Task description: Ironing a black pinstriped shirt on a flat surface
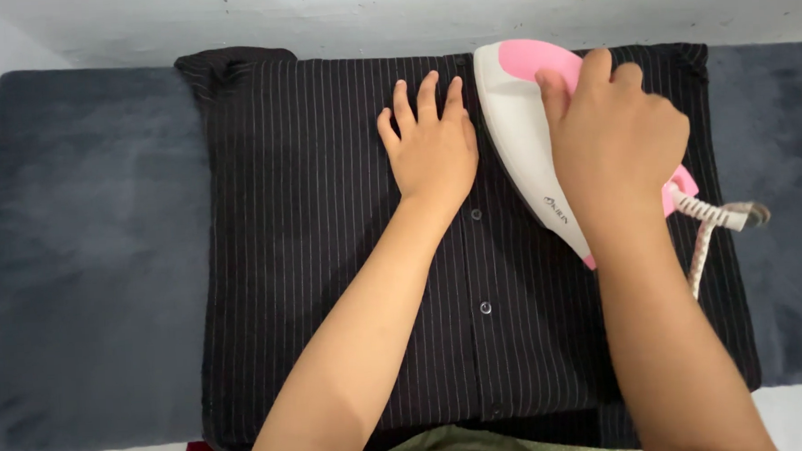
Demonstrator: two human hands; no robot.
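Shirt (330, 256) – black pinstripe, buttoned | L hand (429, 143) flat, fingers spread | R hand (618, 144) fingers wrapped on white-pink iron (523, 139)

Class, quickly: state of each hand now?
Left hand: open, flat on the striped shirt.
Right hand: closed, holding the iron.

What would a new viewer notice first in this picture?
The white and pink electric iron stands out, gripped by the right hand near the top right of the black pinstriped button shirt. Beside it, the left hand lies flat on the shirt, which is spread over a dark grey padded mat.
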